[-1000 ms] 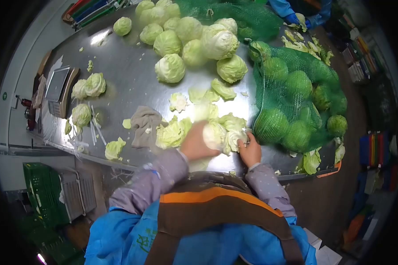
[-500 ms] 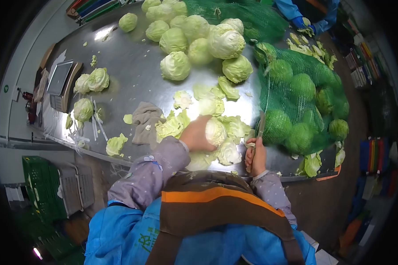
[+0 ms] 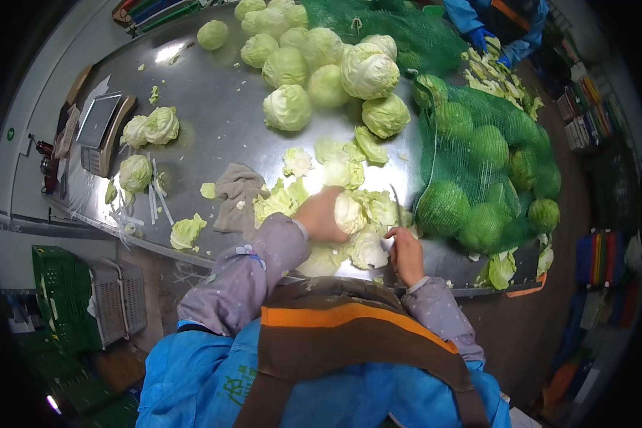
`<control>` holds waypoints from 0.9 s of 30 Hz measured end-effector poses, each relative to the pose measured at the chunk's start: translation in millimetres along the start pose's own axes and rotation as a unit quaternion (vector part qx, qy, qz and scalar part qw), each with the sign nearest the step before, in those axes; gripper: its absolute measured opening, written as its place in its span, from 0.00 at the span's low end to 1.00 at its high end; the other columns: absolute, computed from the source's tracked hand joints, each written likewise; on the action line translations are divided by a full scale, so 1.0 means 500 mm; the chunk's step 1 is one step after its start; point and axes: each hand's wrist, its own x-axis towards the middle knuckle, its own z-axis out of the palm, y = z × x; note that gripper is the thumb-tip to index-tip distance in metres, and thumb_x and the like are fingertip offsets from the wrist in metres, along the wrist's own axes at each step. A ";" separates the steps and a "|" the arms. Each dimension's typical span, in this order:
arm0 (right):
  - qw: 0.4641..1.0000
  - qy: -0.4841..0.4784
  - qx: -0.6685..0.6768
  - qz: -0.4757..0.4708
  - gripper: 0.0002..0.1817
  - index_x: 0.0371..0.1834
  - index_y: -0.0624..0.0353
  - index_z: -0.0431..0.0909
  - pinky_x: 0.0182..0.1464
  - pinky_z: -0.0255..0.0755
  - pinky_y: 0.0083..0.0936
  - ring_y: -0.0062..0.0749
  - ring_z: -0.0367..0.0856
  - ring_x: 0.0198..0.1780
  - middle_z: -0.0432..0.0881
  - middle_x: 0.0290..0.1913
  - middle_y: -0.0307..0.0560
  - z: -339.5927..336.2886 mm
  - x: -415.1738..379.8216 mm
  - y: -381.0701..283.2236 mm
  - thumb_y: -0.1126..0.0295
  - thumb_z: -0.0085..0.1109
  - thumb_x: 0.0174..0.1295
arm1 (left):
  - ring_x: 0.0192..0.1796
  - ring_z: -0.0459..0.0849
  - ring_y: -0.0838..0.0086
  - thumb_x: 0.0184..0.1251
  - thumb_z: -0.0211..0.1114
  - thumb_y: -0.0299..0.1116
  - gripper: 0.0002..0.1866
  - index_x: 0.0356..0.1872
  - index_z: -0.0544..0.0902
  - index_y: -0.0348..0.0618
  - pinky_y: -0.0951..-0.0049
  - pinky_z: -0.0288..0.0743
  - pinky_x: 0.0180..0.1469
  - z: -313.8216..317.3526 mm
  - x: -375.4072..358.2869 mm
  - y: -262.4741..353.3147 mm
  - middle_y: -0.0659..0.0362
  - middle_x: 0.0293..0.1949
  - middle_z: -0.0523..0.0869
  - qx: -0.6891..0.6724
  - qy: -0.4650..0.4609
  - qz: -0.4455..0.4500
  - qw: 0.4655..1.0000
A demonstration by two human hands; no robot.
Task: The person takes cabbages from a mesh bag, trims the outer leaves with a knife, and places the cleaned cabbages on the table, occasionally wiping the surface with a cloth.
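My left hand (image 3: 323,215) is closed around the side of a small pale cabbage (image 3: 349,213) on the metal table. In my right hand (image 3: 406,257) is a knife (image 3: 396,205), its thin blade pointing away from me just right of that cabbage. The handle is mostly hidden by my fingers. Trimmed cabbage leaves (image 3: 282,202) lie around both hands, and a cut white piece (image 3: 369,249) rests between them.
Whole cabbages (image 3: 287,108) are heaped ahead of me. On the right lies a green net bag (image 3: 488,171) full of cabbages. A scale (image 3: 101,132), a grey cloth (image 3: 237,196) and loose cabbages (image 3: 135,173) are on the left. Blue-gloved hands (image 3: 486,41) of another person handle leaves.
My right hand has moved slightly left with the knife, bringing the blade from beside the net bag closer to the cabbage. My left hand keeps its hold on the cabbage.
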 end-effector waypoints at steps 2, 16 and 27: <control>0.972 -0.017 -0.159 -0.172 0.15 0.38 0.58 0.76 0.29 0.67 0.30 0.39 0.74 0.22 0.72 0.20 0.51 0.010 -0.041 -0.042 0.59 0.44 0.68 | 0.61 0.72 0.53 0.32 0.77 0.43 0.53 0.64 0.63 0.33 0.67 0.67 0.63 0.000 0.000 -0.006 0.40 0.58 0.73 -0.010 -0.003 0.005 1.000; 0.972 -0.050 -0.179 -0.140 0.23 0.51 0.52 0.78 0.50 0.72 0.33 0.47 0.79 0.47 0.79 0.50 0.58 0.078 0.159 -0.012 0.58 0.66 0.52 | 0.61 0.70 0.52 0.31 0.78 0.36 0.50 0.63 0.65 0.37 0.61 0.64 0.65 0.015 -0.042 -0.031 0.43 0.58 0.72 0.001 0.042 0.152 0.987; 0.917 0.040 -0.130 -0.374 0.26 0.56 0.53 0.75 0.51 0.73 0.34 0.49 0.79 0.51 0.77 0.54 0.56 0.099 0.039 -0.159 0.59 0.66 0.52 | 0.64 0.63 0.45 0.34 0.79 0.37 0.52 0.62 0.59 0.29 0.58 0.61 0.66 0.074 -0.127 0.010 0.36 0.60 0.63 0.067 0.243 -0.035 0.967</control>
